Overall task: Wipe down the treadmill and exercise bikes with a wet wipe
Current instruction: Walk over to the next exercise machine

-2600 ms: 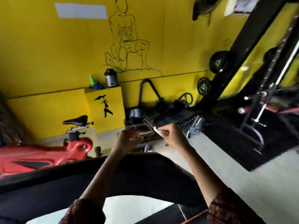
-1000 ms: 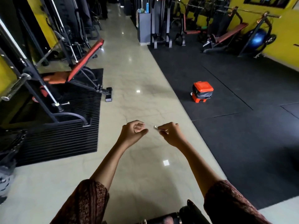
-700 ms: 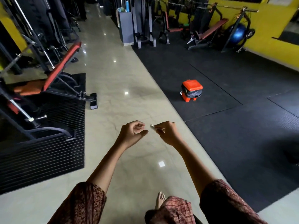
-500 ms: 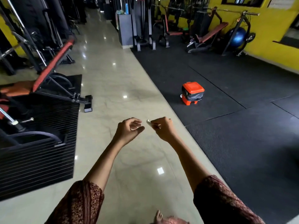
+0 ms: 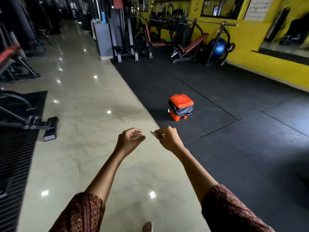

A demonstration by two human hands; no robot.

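My right hand (image 5: 168, 138) is raised in front of me and pinches a small crumpled white wipe (image 5: 152, 132), of which only a tip shows past my fingers. My left hand (image 5: 129, 139) hangs just to its left, fingers loosely curled and holding nothing; a narrow gap separates the two hands. No treadmill or exercise bike is in view. Both hands are over the glossy tiled floor (image 5: 87, 114), near the edge of the black rubber mat (image 5: 234, 148).
An orange-lidded small bin (image 5: 181, 107) with a black liner stands on the mat ahead and to the right. A red bench and black rack (image 5: 20, 118) fill the left side. Weight machines (image 5: 123, 39), benches and a blue ball (image 5: 219, 47) line the far yellow wall.
The view swung away from the yellow wall and the red bike, then down the gym aisle. The orange bin has come closer. My hands keep the same pose, the right one still pinching the wipe.
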